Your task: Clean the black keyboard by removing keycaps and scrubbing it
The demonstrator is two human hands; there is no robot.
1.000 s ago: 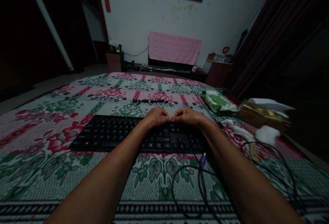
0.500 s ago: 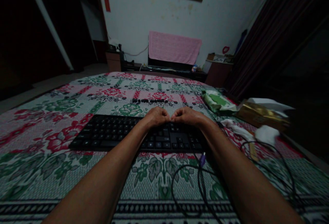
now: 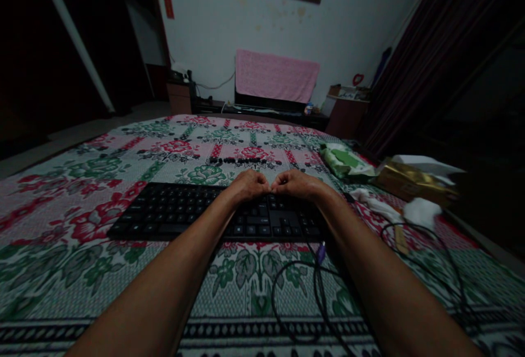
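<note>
keyboard flat mid-bed; left hand and right hand both curled shut, knuckles touching over its far edge, probably bracing one small spot, anything pinched is hidden.

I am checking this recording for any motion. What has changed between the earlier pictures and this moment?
Nothing visibly changed; only the camera's view shifted slightly. The left hand and right hand stay close together over the far edge of the black keyboard, fingers curled and hidden. Nothing was taken or let go. The cable lies as before on the flowered bedspread.
</note>
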